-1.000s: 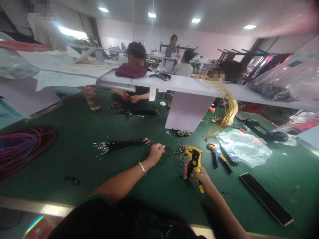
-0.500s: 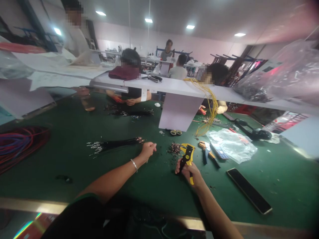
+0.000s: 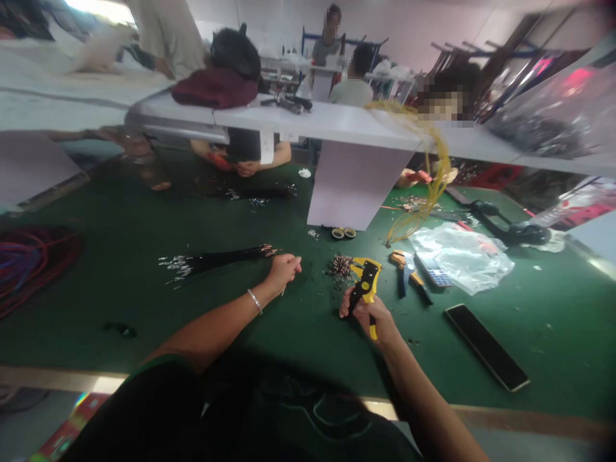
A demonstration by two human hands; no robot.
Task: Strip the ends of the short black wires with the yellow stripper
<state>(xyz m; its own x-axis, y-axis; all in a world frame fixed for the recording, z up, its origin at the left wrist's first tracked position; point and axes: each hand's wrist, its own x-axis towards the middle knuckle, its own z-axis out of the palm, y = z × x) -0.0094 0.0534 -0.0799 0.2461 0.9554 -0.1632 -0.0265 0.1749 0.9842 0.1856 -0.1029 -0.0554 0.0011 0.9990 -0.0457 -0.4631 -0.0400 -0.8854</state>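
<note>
My right hand is wrapped round the handles of a yellow and black wire stripper, its jaws pointing up and left. The jaws are beside a small heap of cut wire ends. My left hand, closed with its fingertips toward the right, is apart from the stripper. A thin, pale-tipped wire end pokes out below that fist; the rest is hidden. Just left of the fist lies a bundle of black wires with silvery ends at the left and coppery ends at the right.
Right of the stripper lie orange-handled cutters, a calculator, a clear plastic bag and a phone. Two tape rolls sit by the shelf support. Yellow wires hang from the shelf. Co-workers' hands are across the table.
The head view has tipped downward, so the scene sits higher in the picture. Both hands keep nearly the same places over the table, with the same grips.
</note>
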